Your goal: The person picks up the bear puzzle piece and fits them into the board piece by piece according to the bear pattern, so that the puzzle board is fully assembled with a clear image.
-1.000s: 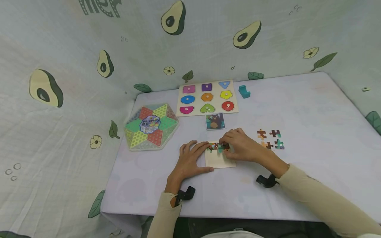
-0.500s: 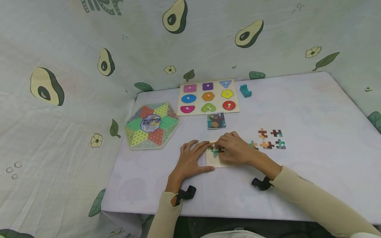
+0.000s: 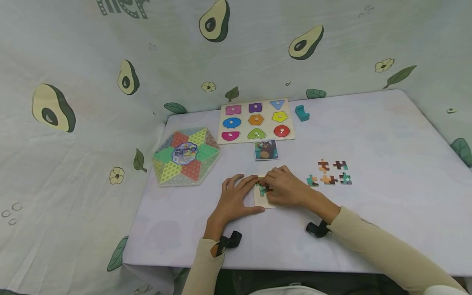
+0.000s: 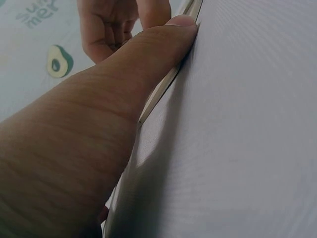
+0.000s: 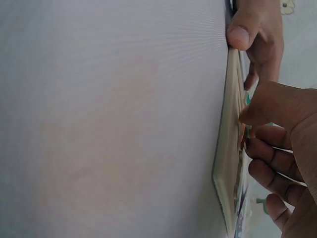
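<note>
A small pale wooden puzzle board [image 3: 260, 201] lies between the hands. My left hand [image 3: 233, 201] is spread beside it, fingers fairly straight, fingertips at its upper left corner and thumb along its lower left side. Bent over the board, my right hand [image 3: 285, 189] pinches a jigsaw piece [image 5: 247, 131] between thumb and forefinger, close over the board's surface; most of that piece is hidden by the fingers. A green-and-brown patch of jigsaw pieces [image 3: 262, 191] shows on the board left of the right fingertips. The right hand covers the board's right part.
Several loose jigsaw pieces [image 3: 328, 179] lie right of the board. Beyond it are a bear picture card [image 3: 266, 150], a shape-peg board [image 3: 245, 115] and a teal block [image 3: 302, 113]. A hexagonal Chinese checkers box [image 3: 186, 157] sits at the left.
My right hand has slid left across the board with the jigsaw piece, uncovering a loose piece to its right. The left hand has stayed in place.
</note>
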A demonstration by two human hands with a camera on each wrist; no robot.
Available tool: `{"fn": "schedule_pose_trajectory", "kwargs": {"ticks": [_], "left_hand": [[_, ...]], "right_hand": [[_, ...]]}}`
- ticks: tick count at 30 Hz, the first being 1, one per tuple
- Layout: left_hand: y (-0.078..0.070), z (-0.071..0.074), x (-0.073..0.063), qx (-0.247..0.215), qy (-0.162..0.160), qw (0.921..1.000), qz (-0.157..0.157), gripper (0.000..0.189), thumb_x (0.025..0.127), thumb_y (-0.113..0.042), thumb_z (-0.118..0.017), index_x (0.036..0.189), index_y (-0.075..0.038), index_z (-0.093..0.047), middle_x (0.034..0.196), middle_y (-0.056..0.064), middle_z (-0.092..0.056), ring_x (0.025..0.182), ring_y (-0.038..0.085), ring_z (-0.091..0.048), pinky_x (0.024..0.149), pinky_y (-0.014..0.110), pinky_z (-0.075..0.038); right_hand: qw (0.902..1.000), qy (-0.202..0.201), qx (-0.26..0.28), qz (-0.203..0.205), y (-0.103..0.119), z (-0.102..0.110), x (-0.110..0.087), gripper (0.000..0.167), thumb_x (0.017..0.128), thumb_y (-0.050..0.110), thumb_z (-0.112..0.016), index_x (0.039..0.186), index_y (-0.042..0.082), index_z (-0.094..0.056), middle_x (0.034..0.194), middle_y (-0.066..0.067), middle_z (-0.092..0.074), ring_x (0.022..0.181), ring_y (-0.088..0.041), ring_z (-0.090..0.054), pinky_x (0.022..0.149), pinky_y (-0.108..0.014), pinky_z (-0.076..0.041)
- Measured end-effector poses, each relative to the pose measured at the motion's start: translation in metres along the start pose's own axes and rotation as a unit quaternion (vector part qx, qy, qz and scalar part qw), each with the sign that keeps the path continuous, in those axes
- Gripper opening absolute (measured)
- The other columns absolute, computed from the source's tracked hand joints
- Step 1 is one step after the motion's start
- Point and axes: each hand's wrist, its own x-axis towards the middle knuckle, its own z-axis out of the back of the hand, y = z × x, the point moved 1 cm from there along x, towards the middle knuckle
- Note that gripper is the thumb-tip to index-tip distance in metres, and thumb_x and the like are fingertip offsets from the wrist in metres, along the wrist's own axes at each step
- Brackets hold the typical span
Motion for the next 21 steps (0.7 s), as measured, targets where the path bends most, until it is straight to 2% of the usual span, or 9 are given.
{"fn": "schedule_pose_trajectory", "kwargs": {"ticks": [9, 14, 18, 21], "left_hand": [[0.0015, -0.0001, -0.0015, -0.002, 0.001, 1.0000, -0.004, 0.096, 0.079, -0.083, -0.055, 0.158, -0.034, -0.030, 0.160, -0.017, -0.028, 0.145, 0.021, -0.018, 0.111, 0.055, -0.015], [0.0014, -0.0001, -0.0019, -0.004, 0.005, 1.0000, -0.001, 0.097, 0.079, -0.083, -0.056, 0.158, -0.033, -0.030, 0.160, -0.017, -0.027, 0.145, 0.021, -0.017, 0.112, 0.055, -0.015], [0.0011, 0.0010, -0.0017, -0.008, 0.007, 0.9999, -0.001, 0.097, 0.079, -0.082, -0.056, 0.158, -0.033, -0.029, 0.160, -0.017, -0.027, 0.146, 0.021, -0.017, 0.112, 0.055, -0.014], [0.0015, 0.0018, -0.0016, -0.008, 0.003, 1.0000, -0.001, 0.097, 0.079, -0.082, -0.057, 0.158, -0.033, -0.029, 0.160, -0.016, -0.028, 0.146, 0.022, -0.018, 0.112, 0.055, -0.014]], "right_hand": [[0.9999, 0.011, -0.008, -0.009, 0.0005, -0.0052, 0.0016, 0.026, 0.084, 0.018, -0.074, 0.108, 0.011, -0.072, 0.103, 0.002, -0.068, 0.100, -0.018, -0.057, 0.091, -0.041, -0.040], [0.9999, 0.002, -0.009, 0.011, 0.0004, -0.0075, 0.0017, 0.019, 0.088, 0.020, -0.074, 0.105, 0.012, -0.074, 0.105, 0.001, -0.068, 0.102, -0.019, -0.058, 0.091, -0.042, -0.041], [0.9991, -0.017, -0.021, 0.033, -0.0012, -0.0069, -0.0011, 0.013, 0.089, 0.020, -0.077, 0.099, 0.013, -0.078, 0.105, -0.001, -0.068, 0.102, -0.021, -0.059, 0.088, -0.044, -0.041], [0.9986, -0.017, -0.029, 0.040, -0.0018, -0.0061, -0.0016, 0.012, 0.089, 0.020, -0.077, 0.099, 0.014, -0.080, 0.104, 0.000, -0.068, 0.102, -0.020, -0.059, 0.088, -0.043, -0.041]]}}
